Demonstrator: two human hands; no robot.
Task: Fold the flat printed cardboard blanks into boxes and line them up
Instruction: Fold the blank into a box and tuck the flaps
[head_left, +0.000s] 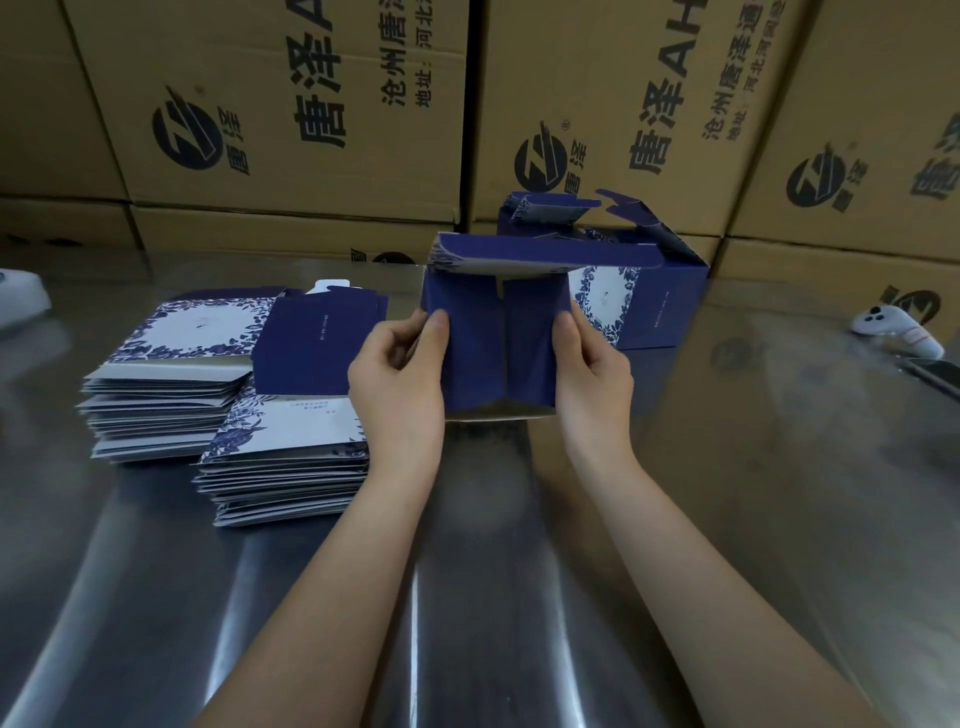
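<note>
At left, two stacks of flat blanks are laid on the steel surface. At centre, a half-folded blue box is gripped on one side by the left hand and on the other by the right hand. A finished box is stood just behind it, to the right.

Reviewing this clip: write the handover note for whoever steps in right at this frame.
Hands: left hand and right hand both grip the half-folded blue box, with a thumb on each of its two end flaps.
Done: at least one erected box stands behind it, with its top flaps open.
Left: finish this box and line it up, then work through the far stack and near stack of flat blanks on the left.
</note>
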